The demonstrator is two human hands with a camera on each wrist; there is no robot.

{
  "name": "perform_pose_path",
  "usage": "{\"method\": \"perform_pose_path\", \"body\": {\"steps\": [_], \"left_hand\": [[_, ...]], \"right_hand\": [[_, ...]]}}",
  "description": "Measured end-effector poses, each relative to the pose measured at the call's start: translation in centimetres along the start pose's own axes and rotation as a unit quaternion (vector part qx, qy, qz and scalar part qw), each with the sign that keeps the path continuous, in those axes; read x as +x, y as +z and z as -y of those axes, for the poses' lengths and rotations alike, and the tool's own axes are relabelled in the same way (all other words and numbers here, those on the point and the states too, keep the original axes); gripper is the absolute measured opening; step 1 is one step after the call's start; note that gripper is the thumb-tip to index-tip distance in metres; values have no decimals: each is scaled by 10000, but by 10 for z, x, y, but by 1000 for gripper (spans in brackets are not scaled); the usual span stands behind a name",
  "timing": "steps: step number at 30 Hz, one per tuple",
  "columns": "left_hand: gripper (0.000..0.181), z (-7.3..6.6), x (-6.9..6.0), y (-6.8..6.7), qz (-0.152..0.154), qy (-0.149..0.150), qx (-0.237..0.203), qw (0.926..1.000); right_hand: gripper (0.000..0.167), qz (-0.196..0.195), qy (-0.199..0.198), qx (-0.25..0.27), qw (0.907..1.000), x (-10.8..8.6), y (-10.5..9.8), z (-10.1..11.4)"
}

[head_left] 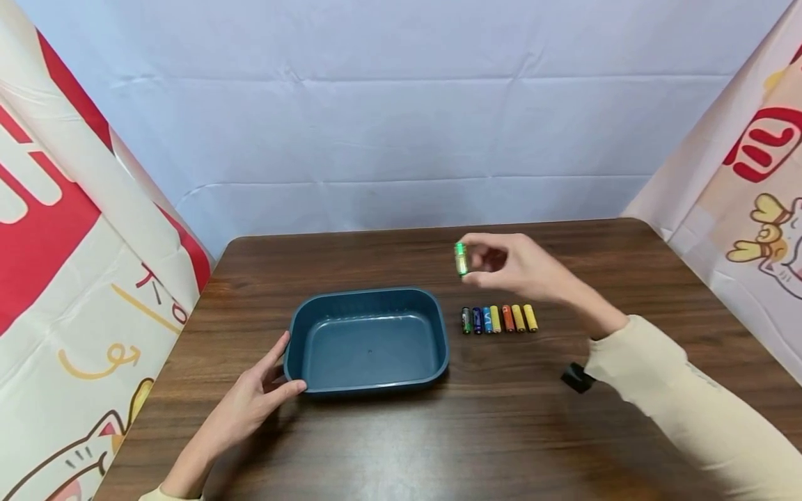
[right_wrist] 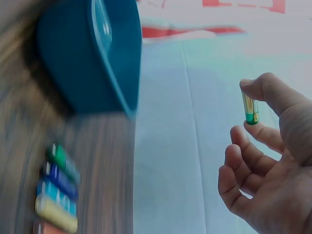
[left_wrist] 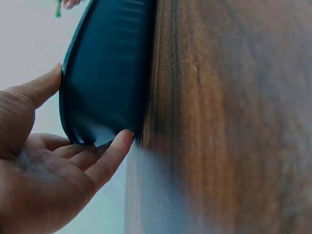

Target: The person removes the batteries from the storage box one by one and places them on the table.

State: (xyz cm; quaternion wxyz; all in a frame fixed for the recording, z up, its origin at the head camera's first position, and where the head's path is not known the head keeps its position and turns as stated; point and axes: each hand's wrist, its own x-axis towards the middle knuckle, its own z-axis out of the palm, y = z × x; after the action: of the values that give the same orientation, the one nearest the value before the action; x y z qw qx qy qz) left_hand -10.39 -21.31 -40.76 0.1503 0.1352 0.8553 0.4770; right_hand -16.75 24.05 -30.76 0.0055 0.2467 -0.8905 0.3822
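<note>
My right hand (head_left: 510,268) pinches a green and gold battery (head_left: 461,259) between thumb and index finger, above the table. In the right wrist view the battery (right_wrist: 251,108) stands nearly upright between the fingertips, the other fingers loosely curled. On the left, my left hand (head_left: 247,400) holds a dark blue plastic basin (head_left: 370,387) at its near left corner. The left wrist view has the thumb (left_wrist: 46,85) against the rim and the other fingers along the outer wall. Nothing lies inside the basin. Several batteries (head_left: 496,319) form a row right of it.
A small black object (head_left: 577,378) lies near the right sleeve, partly hidden by it. The brown wooden table (head_left: 401,445) ends at a pale cloth backdrop (head_left: 401,139). Printed cloths (head_left: 56,278) hang on both sides.
</note>
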Motion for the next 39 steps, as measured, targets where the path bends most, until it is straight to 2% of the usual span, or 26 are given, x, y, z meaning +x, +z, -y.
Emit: {"method": "perform_pose_path", "body": {"steps": [5, 9, 16, 20, 27, 39], "left_hand": [[85, -1, 1, 1, 31, 33, -3, 10000], [85, -1, 1, 1, 16, 23, -8, 10000], [86, -1, 0, 0, -18, -16, 33, 10000], [86, -2, 0, 0, -22, -2, 37, 10000], [86, -2, 0, -1, -33, 14, 46, 10000], [85, -3, 0, 0, -36, -86, 72, 9999]], "right_hand": [[27, -216, 260, -271, 9991, -29, -25, -26], [25, -294, 441, -384, 9979, -50, -35, -48], [25, 52, 262, -376, 9989, -78, -37, -99], [28, 143, 365, -373, 9985, -90, -33, -121], [41, 122, 523, -842, 9950, -100, -25, -139], [48, 628, 850, -1230, 9868, -104, -16, -149]]}}
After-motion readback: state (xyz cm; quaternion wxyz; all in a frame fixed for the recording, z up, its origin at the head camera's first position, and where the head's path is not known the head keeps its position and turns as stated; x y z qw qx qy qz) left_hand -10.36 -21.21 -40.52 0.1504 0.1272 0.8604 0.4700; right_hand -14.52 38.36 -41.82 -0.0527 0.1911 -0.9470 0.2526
